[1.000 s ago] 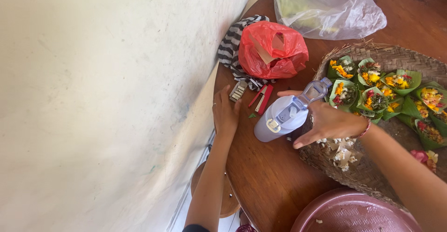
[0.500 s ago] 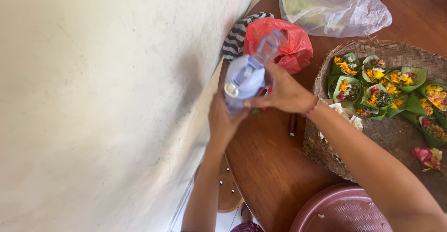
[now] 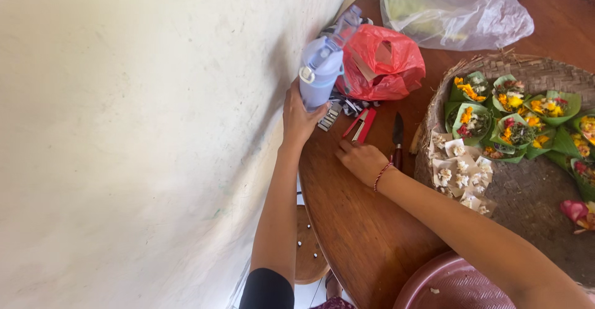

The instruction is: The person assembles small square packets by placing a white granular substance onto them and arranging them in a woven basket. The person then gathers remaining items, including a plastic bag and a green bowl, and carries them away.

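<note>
Upper centre of frame: left hand point(image 3: 299, 118) wrapped around the base of a pale blue bottle point(image 3: 322, 73), holding it off the bench point(image 3: 353, 222) against the wall point(image 3: 136, 135), just left of a red bag point(image 3: 381, 64). Right hand point(image 3: 362, 160) lies on the bench at centre, fingers curled loosely, holding nothing, near a red stapler point(image 3: 362, 125) and a knife point(image 3: 397, 138). Woven tray point(image 3: 527, 185) with flower offerings point(image 3: 496, 107) at right.
</note>
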